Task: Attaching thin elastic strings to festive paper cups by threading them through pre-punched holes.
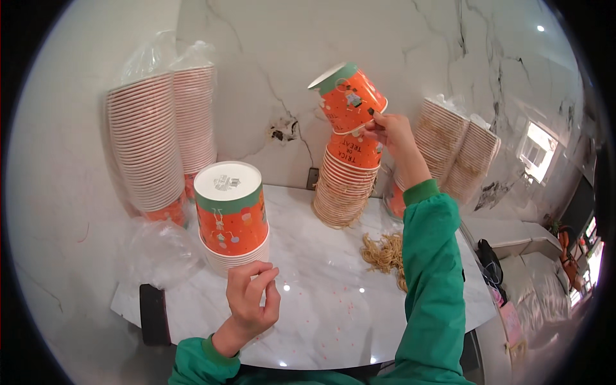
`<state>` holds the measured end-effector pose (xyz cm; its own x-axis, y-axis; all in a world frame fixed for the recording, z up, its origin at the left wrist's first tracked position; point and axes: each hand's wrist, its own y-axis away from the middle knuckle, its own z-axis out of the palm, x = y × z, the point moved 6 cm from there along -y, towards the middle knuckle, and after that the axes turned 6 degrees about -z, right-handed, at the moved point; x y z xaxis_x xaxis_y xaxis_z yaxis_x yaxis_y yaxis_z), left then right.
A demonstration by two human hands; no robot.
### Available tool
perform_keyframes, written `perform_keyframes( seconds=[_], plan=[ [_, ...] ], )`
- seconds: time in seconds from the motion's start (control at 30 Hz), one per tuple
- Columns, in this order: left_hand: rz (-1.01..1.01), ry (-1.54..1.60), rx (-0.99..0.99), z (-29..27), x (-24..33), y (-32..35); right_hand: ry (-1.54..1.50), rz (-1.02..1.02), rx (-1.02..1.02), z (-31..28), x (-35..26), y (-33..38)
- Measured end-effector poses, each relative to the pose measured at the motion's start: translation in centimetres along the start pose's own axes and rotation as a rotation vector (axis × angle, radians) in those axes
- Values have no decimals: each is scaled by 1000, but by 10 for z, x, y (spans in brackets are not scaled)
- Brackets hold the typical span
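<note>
My right hand [391, 131] pinches the rim of an orange paper tub [351, 97] with a green band. The tub is upside down and tilted, over a tall stack of matching tubs [346, 183] with tan strands about their rims. A bundle of tan twine [384, 253] lies beside that stack, partly behind my right forearm. My left hand [253, 298] is closed, thumb and fingers curled together, in front of a shorter inverted stack of tubs [231, 221]. Whatever its fingertips may hold is too small to make out.
Tall bagged stacks of tubs [144, 144] stand at the left wall. More bagged stacks [443, 141] are behind my right arm. A crumpled clear bag [157, 253] and a dark flat object [154, 314] sit at the left of the marble table [321, 282].
</note>
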<state>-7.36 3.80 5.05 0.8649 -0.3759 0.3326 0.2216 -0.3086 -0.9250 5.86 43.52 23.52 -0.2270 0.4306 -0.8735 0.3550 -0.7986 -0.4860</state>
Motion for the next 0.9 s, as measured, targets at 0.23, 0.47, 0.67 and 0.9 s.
perform_keyframes(
  seconds=[0.23, 0.47, 0.67, 0.9],
  plan=[
    [1, -10, -17, 1, -2, 2, -302, 99, 192, -23, 37, -8],
    [-8, -12, -64, 1, 2, -2, -235, 203, 277, -38, 73, 8],
    [4, -15, -54, 6, 3, -2, -23, 312, 160, -45, 99, 31],
    [29, 2, -45, 8, 9, -3, 1076, -187, 464, -84, 54, 43]
  ],
)
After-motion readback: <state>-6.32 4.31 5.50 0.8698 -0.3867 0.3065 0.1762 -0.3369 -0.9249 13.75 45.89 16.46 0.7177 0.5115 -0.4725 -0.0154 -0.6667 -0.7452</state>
